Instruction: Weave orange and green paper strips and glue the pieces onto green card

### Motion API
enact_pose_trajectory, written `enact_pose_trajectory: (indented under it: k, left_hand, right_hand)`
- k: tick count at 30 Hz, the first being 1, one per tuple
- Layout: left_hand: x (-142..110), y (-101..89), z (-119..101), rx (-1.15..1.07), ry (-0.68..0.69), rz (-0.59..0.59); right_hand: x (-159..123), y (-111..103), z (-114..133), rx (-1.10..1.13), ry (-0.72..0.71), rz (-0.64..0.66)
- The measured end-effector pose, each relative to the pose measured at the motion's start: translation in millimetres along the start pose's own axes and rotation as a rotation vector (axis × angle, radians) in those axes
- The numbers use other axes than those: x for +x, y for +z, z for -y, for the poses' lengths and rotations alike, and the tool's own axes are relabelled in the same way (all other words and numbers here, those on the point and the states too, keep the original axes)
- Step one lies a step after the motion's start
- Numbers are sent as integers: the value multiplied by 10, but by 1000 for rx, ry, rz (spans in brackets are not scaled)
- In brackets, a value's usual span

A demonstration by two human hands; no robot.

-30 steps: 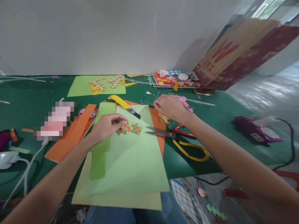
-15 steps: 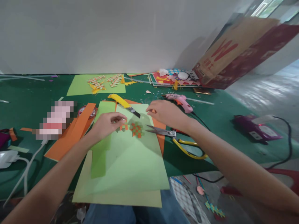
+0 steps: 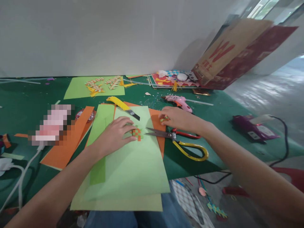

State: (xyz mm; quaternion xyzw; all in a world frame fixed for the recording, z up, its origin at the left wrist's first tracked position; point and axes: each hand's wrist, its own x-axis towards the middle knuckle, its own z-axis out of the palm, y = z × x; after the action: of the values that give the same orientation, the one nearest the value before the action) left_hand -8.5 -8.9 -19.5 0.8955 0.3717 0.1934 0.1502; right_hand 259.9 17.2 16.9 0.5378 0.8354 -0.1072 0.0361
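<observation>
On the pale green paper sheet (image 3: 133, 171) lies a small orange-and-green woven paper piece (image 3: 137, 134). My left hand (image 3: 116, 133) rests beside it with fingers spread; index finger and thumb reach its left edge. To the right, my right hand (image 3: 177, 117) is closed around another small orange-and-green woven paper piece (image 3: 164, 119), partly hidden by the fingers. Just below that hand, scissors (image 3: 174, 136) with one red and one yellow handle lie with parted blades pointing left. A yellow utility knife (image 3: 122, 104) with its blade out rests above the sheet.
A pink glue gun (image 3: 180, 102) lies behind my right hand. Orange paper strips (image 3: 66, 142) and a blurred-out device (image 3: 52, 125) with a white cable are at left. A purple power box (image 3: 254, 128), a paper bag (image 3: 223, 57) and finished woven pieces (image 3: 103, 84) surround the work.
My left hand has gone from a pinch on a small woven bit to spread fingers beside the woven piece. My right hand has moved right, away from the sheet's middle, with its piece.
</observation>
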Motion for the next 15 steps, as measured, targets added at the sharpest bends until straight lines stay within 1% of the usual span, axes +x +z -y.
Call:
enact_pose_trajectory:
  k: [4, 7, 9, 12, 15]
  left_hand:
    - [14, 15, -16, -59, 20, -12]
    - [23, -13, -44, -149, -4, -37]
    - [33, -59, -85, -218, -88, -47]
    - [52, -157, -155, -303, -300, -36]
    - [67, -236, -189, -322, -400, -110]
  right_hand:
    - [15, -10, -96, 1, 7, -17]
    - [20, -23, -139, 38, 30, -31]
    - [38, -15, -169, 58, 37, -40]
    - [92, 30, -217, 86, 50, -57]
    - [112, 49, -199, 94, 56, -103]
